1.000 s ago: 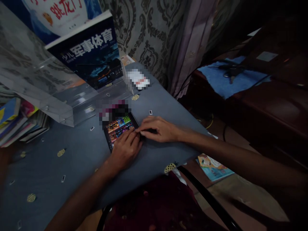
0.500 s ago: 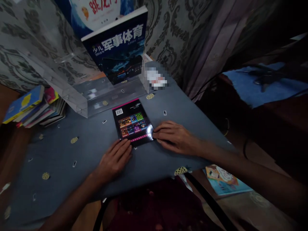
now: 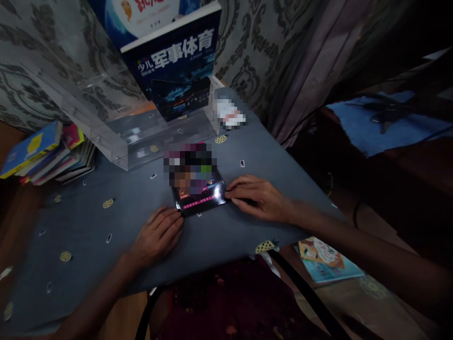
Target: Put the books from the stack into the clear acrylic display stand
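A thin black book (image 3: 205, 200) with a pink stripe lies on the cloth-covered table, its upper part blurred by pixel blocks. At its lower right edge, my right hand (image 3: 260, 196) has its fingertips and thumb brought together on the cover's border. My left hand (image 3: 159, 233) rests palm down by the lower left corner. Its fingers are stretched out and lie flat, with the tips at the corner. Behind the book stands a clear acrylic rack (image 3: 116, 153), holding an upright dark blue book (image 3: 180, 71) with white Chinese characters.
A stack of books (image 3: 46, 153) lies left of the rack. Behind the dark book rises a larger blue book (image 3: 106, 19). A pixelated pale item (image 3: 230, 115) sits beside the rack's right end. The table's edge (image 3: 297, 172) slopes down at right; a colourful book (image 3: 329, 262) lies lower down.
My left hand has slid left, from the book's bottom edge out to its lower left corner. My right hand stays at the right edge. The view has shifted slightly.
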`<action>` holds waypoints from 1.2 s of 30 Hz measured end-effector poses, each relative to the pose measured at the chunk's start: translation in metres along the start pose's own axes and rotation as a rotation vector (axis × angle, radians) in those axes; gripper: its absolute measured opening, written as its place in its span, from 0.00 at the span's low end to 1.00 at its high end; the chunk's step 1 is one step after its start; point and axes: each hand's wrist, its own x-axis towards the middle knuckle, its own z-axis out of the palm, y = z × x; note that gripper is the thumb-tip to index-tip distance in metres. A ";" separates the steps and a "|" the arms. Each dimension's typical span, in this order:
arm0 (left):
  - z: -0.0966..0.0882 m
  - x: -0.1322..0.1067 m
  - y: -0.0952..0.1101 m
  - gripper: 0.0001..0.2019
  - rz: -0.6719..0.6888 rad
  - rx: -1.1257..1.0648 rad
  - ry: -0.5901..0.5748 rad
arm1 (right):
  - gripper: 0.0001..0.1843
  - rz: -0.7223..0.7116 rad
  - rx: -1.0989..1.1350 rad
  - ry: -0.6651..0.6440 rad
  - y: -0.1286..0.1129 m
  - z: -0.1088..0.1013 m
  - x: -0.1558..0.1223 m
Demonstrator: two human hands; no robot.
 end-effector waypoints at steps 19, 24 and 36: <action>0.039 0.098 0.021 0.18 0.132 -0.009 -0.202 | 0.16 0.313 0.213 0.008 0.003 -0.009 0.001; 0.050 0.115 0.025 0.21 0.059 0.056 -0.208 | 0.16 0.262 0.059 0.041 0.033 -0.007 0.025; 0.011 0.069 0.017 0.18 -0.077 -0.072 -0.061 | 0.17 0.271 -0.101 -0.017 0.070 0.013 0.074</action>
